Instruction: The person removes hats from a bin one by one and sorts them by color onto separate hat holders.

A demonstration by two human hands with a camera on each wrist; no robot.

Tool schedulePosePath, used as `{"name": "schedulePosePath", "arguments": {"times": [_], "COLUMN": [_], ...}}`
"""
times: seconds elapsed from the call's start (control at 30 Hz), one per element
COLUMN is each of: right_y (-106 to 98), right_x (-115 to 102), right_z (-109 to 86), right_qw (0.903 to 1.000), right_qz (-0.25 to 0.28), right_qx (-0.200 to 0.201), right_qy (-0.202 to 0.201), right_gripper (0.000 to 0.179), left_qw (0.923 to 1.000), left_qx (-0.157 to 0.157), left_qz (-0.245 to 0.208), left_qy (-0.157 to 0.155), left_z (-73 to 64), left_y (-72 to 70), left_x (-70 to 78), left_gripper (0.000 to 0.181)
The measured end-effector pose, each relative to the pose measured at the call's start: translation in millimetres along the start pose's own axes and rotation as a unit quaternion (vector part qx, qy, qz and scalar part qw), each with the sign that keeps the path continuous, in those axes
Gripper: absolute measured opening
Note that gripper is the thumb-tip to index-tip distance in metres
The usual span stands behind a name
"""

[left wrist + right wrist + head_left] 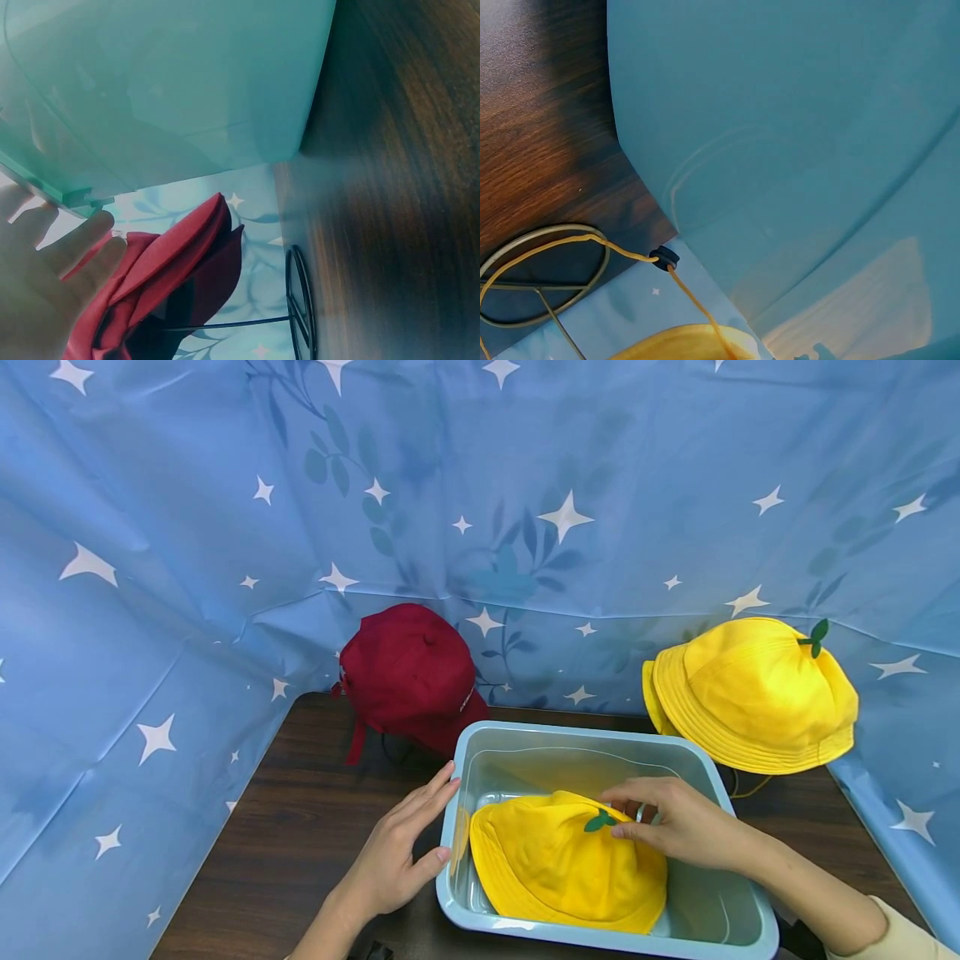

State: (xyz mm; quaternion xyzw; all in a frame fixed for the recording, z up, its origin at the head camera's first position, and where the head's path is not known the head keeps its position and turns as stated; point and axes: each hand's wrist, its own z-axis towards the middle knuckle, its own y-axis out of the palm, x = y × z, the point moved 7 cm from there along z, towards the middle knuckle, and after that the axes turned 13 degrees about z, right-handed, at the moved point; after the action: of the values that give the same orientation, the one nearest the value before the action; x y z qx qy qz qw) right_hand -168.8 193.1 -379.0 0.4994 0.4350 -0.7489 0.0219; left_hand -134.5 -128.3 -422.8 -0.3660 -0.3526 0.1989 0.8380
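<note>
A yellow bucket hat (555, 860) with a small green sprout (599, 821) on its crown lies inside the light blue plastic basin (592, 733). My right hand (667, 822) reaches over the basin's right side and pinches the hat's crown beside the sprout, thumb and fingers curled. My left hand (401, 843) rests against the basin's left side, with straight fingers at the rim and the thumb lower on the wall. In the left wrist view, the left fingers (90, 240) show at the basin's edge; the right hand is hidden behind the basin wall in the right wrist view.
Behind the basin, a dark red cap (412, 668) sits on a stand at left, and another yellow bucket hat (757, 693) sits at right. Its orange cord (697, 300) hangs near a wire stand base (540, 229). Starry blue cloth (525, 460) surrounds the dark wooden table (300, 827).
</note>
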Motion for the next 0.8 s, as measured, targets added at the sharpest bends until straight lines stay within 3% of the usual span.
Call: {"name": "schedulePosePath", "arguments": {"times": [0.3,0.8], "right_y": [-4,-24], "right_x": [-10,-32], "right_z": [-0.6,-3.0], "right_qw": [0.9993,0.9994], "right_qz": [-0.011,-0.014], "right_qx": [0.017,0.031], "right_qy": [-0.032,-0.007], "right_gripper": [0.027,0.027], "left_qw": [1.0000,1.0000], "left_qx": [0.005,0.001], "left_qz": [0.002,0.002], "left_qy": [0.005,0.001], "left_z": [-0.1,0.1], "left_y": [-0.5,-0.4], "left_x": [0.2,1.0], "left_gripper": [0.069,0.067]}}
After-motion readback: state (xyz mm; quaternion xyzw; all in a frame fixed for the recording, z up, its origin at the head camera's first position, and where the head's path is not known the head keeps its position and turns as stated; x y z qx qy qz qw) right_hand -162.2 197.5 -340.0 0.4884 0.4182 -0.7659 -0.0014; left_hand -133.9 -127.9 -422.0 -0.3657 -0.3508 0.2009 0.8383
